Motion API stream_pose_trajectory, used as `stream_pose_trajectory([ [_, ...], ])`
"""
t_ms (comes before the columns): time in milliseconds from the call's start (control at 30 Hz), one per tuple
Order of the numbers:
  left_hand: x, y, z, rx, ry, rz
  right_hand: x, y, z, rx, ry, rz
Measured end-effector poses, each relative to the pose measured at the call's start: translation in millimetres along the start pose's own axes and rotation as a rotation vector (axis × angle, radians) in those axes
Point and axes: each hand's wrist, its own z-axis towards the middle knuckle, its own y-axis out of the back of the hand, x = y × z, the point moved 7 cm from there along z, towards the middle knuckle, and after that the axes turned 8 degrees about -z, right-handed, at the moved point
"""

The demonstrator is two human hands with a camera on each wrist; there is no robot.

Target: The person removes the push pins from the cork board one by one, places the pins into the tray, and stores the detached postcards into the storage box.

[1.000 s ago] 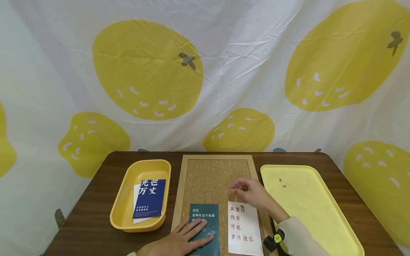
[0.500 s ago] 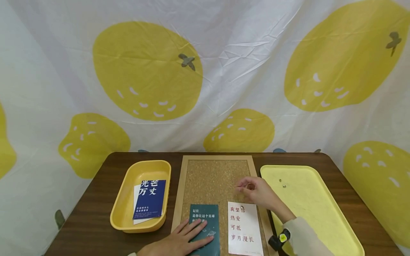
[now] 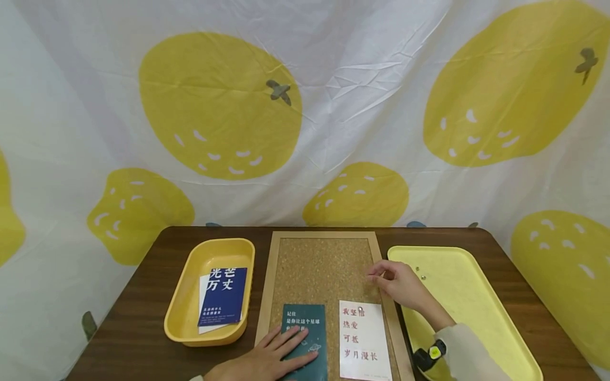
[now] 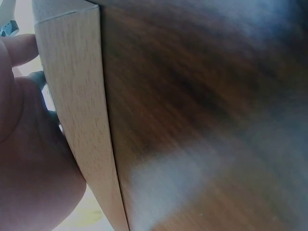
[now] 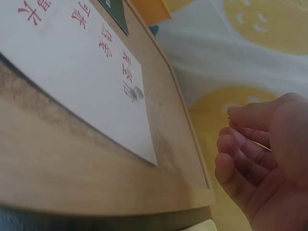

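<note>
My left hand [image 3: 267, 357] lies with spread fingers over the dark green card [image 3: 305, 312] on the framed corkboard [image 3: 324, 264]. To the right of that card, a white card [image 3: 364, 344] with red characters has a small metal thumbtack [image 3: 360, 309] at its top. My right hand [image 3: 397, 283] hovers over the board's right frame, beside the pale yellow tray [image 3: 476, 312]. Thumb and index finger meet in a pinch; in the right wrist view a tiny dark point, like a thumbtack's pin, sticks out between the fingertips [image 5: 236, 113].
Two small tacks [image 3: 420, 273] lie near the tray's far left corner. Left of the board stands an orange-yellow bin [image 3: 173, 312] with a blue card [image 3: 223, 296] over a white one. A fruit-print curtain [image 3: 333, 106] hangs behind the dark wooden table [image 3: 138, 317].
My right hand has moved rightward, from above the white card to the board's right frame, still pinching. The left hand and the cards stay in place.
</note>
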Motion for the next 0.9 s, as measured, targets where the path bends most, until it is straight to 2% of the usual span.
stream_pose_trajectory([
  [200, -0.1, 0.0, -0.6, -0.001, 0.006, -0.01, -11.0, 7.9, -3.4, 0.005, -0.046, 0.007],
  [467, 1.5, 0.1, -0.1, 0.005, 0.011, -0.02, -27.1, 19.4, -7.5, -0.03, -0.094, -0.009],
  [900, 2.5, -0.9, 0.7, 0.015, 0.013, -0.034, -44.5, 30.6, -15.8, -0.038, -0.118, -0.03],
])
